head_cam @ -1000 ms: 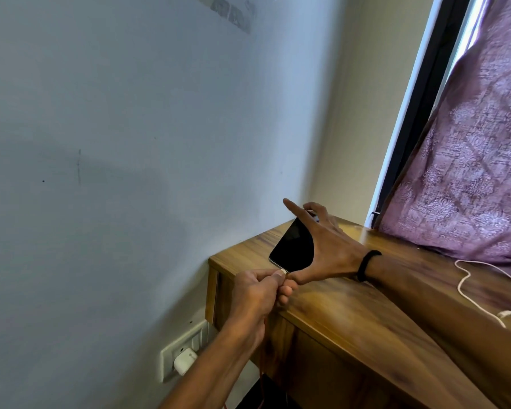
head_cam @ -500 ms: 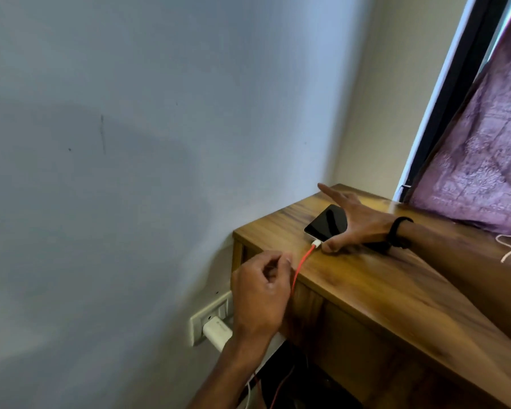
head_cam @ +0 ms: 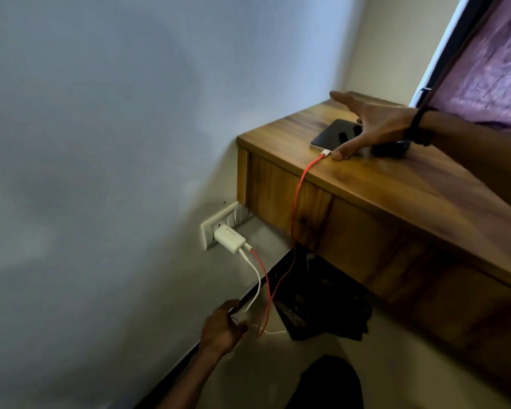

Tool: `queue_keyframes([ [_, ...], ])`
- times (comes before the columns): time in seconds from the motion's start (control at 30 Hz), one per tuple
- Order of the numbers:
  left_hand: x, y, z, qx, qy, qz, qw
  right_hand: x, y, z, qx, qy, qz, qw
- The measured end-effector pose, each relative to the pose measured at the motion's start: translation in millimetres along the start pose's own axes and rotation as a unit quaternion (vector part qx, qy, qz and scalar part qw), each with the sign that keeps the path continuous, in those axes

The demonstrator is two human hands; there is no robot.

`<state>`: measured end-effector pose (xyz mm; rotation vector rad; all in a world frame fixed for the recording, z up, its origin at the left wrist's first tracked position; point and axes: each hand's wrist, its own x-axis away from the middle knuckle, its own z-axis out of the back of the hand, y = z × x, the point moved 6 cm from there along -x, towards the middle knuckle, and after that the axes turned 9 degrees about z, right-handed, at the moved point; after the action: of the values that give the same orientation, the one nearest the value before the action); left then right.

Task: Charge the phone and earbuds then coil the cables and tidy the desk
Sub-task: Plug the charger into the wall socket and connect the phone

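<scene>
Wall [head_cam: 106, 143]: big and pale; it fills the left side.
Desk [head_cam: 396, 184]: a brown wooden top by the wall, cut off at the right edge.
Curtain [head_cam: 490, 69]: purple, in the top right corner, only partly in the picture.
Dark thing under the desk [head_cam: 322, 305]: black and lumpy; I cannot tell what it is.
What changed: half a second ago the left hand was up by the desk edge next to the red cable. Now it is low down near the floor. The view has tipped down too, so the socket and floor show more. The phone and the right hand are in the same place on the desk.
Right hand [head_cam: 375, 125]: fingers spread wide and straight. It lies flat over the right part of the phone, and the thumb tip sits on the desk just beside the plug. It grips nothing.
Left hand [head_cam: 222, 329]: down low by the wall, fingers curled at the white cable. It looks like it holds it, but the hand is dark and blurry there.
Phone [head_cam: 334, 135]: flat on the desk near the corner, dark screen up, partly hidden by the right hand.
Red cable [head_cam: 295, 208]: plugged into the phone, hangs over the desk front, loops near the floor and goes up to the charger.
White cable [head_cam: 255, 276]: runs from the charger down to the left hand.
Charger [head_cam: 230, 239]: white, plugged into the wall socket [head_cam: 216, 224].
Wristband [head_cam: 419, 125]: black, on the right wrist.
</scene>
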<state>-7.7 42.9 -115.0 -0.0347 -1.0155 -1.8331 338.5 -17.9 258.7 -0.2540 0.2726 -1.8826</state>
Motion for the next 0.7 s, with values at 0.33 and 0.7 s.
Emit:
queue_keyframes([
  [0.33,-3,25,-13,-0.087,-0.024,-0.103,0.991,155,-133,-97,-0.105,0.267,0.227,0.931],
  [0.7,66,92,9,0.23,-0.183,-0.156,0.943,188,-69,-402,-0.431,0.009,-0.171,0.886],
])
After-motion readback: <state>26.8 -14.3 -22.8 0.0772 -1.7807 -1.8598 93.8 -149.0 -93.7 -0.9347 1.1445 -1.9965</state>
